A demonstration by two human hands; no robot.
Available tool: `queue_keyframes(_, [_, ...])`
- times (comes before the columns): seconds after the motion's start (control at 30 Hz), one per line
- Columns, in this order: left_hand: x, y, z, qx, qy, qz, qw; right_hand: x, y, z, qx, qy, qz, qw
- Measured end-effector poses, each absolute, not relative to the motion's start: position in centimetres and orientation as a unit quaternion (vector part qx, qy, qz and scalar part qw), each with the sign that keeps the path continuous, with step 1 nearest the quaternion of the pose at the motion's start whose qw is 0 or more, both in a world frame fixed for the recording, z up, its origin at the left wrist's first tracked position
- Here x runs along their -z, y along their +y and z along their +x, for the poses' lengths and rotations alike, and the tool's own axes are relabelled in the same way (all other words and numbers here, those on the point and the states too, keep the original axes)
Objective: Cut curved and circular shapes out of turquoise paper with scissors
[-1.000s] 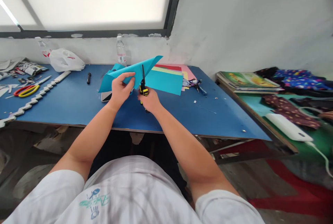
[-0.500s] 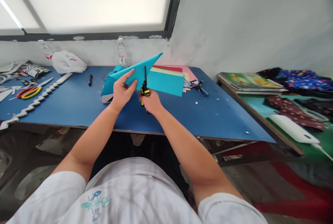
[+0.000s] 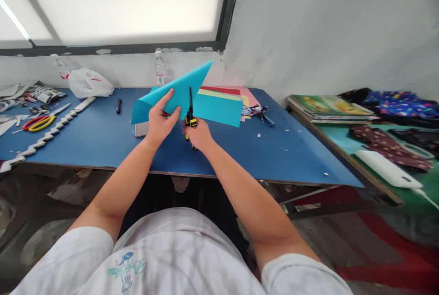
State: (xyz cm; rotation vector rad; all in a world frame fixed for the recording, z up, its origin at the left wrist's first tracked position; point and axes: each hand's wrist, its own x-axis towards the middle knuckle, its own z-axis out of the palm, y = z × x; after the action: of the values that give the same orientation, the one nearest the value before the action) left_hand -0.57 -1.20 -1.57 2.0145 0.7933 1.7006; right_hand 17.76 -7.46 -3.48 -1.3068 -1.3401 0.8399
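My left hand [image 3: 160,121] grips a folded sheet of cyan paper [image 3: 178,88] and holds it tilted above the blue table [image 3: 103,139]. My right hand [image 3: 199,135] is closed around black scissors with yellow handles [image 3: 190,111], whose blades point up into the lower edge of the paper. Just behind the hands a fanned stack of coloured sheets [image 3: 222,103] lies on the table, with a cyan one on top. A flat grey device [image 3: 142,128] lies under the held paper.
Red and yellow scissors [image 3: 37,122], a white zigzag strip [image 3: 44,135], a black marker [image 3: 118,105], a white plastic bag [image 3: 89,82] and a water bottle [image 3: 159,68] sit on the table's left and back. Books [image 3: 325,106], patterned cloth [image 3: 387,151] and a white power bank [image 3: 386,168] lie on the green table to the right.
My left hand has tipped the cyan paper more upright, so its point has risen. The scissors have stayed in the paper's lower edge. The view has shifted slightly.
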Motion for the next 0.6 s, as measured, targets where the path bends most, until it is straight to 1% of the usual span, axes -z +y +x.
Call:
queue_keyframes(0.27, [1.7, -0.93, -0.42, -0.601, 0.281, 0.712, 0.232, 3.38, -7.46, 17.7, -0.357, -0.554, -0.544, 0.519])
queue_keyframes(0.47, [1.88, -0.83, -0.72, -0.591, 0.283, 0.722, 0.222, 3.34, -7.63, 17.56, -0.36, -0.554, -0.542, 0.519])
queue_keyframes(0.6, [1.88, -0.96, -0.71, -0.6, 0.295, 0.705, 0.239, 3.2, -7.81, 17.64, -0.357, -0.557, -0.542, 0.517])
